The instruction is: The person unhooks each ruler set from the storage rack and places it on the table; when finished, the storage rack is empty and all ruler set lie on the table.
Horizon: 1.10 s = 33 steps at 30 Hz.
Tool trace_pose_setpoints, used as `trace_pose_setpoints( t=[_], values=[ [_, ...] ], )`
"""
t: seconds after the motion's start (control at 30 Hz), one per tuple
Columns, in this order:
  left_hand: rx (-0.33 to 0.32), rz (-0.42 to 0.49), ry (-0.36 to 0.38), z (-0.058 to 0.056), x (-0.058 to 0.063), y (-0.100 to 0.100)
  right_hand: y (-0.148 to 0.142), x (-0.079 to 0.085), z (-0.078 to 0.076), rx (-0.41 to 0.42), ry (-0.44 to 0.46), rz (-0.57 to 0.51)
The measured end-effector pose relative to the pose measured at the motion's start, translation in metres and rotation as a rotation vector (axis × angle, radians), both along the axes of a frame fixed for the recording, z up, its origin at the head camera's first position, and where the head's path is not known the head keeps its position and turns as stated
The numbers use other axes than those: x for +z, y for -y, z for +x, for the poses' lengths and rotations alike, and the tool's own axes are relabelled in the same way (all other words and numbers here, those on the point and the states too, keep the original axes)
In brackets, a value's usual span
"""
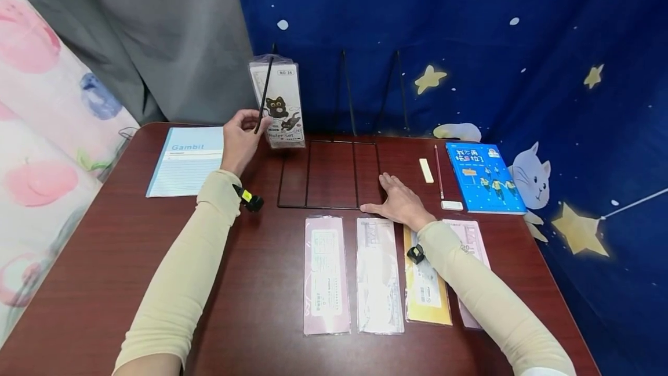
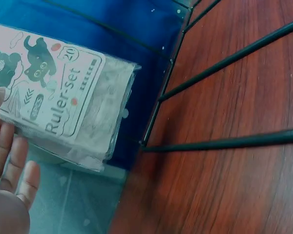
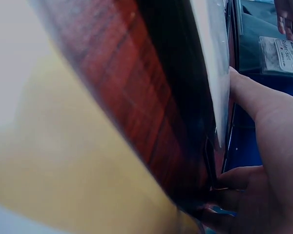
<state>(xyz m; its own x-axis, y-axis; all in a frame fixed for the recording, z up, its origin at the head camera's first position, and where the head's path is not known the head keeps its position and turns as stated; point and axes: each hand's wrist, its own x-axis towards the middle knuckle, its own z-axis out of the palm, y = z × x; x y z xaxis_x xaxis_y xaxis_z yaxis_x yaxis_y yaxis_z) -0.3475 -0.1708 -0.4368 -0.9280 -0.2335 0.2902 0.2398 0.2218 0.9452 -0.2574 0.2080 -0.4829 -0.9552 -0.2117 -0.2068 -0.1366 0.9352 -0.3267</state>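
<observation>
A flat clear-wrapped ruler set (image 1: 286, 83) with black cats on its card is upright at the left prong of a black wire rack (image 1: 319, 208). My left hand (image 1: 241, 143) pinches the pack's lower left edge; in the left wrist view the thumb lies on the front of the ruler set (image 2: 75, 92), the fingers at its edge. Spread over the rack's front right corner, my right hand (image 1: 400, 202) rests on the wire and table. Its fingertips are partly hidden in the right wrist view, where the hand (image 3: 278, 141) appears at the right.
Near the table's front lie several wrapped packs: pink (image 1: 326, 274), whitish (image 1: 380, 277), yellow (image 1: 435, 289) and another pink (image 1: 472, 237) partly under the right sleeve. A light blue notebook (image 1: 182, 161) lies left. At right are an eraser (image 1: 426, 170), a pencil (image 1: 438, 170) and a blue book (image 1: 485, 179).
</observation>
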Motion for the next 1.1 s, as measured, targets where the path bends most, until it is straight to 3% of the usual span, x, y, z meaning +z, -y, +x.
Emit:
trace_pose_setpoints(
  t=[0.2, 0.47, 0.73, 0.83, 1.1],
  values=[
    [-0.024, -0.025, 0.005, 0.006, 0.000, -0.003, 0.001, -0.001, 0.001, 0.001, 0.013, -0.004],
    [-0.105, 0.200, -0.008, 0.019, -0.001, -0.001, 0.002, 0.001, -0.002, 0.003, 0.019, 0.014],
    [-0.118, 0.247, 0.058, 0.035, 0.004, -0.004, 0.003, 0.003, -0.004, -0.001, 0.039, 0.025],
    [-0.141, 0.293, 0.070, 0.041, 0.007, -0.006, 0.003, 0.003, -0.004, 0.001, 0.035, 0.031],
    [-0.193, 0.313, 0.094, 0.059, 0.010, -0.007, 0.001, 0.004, -0.004, 0.005, 0.026, 0.042]
  ],
)
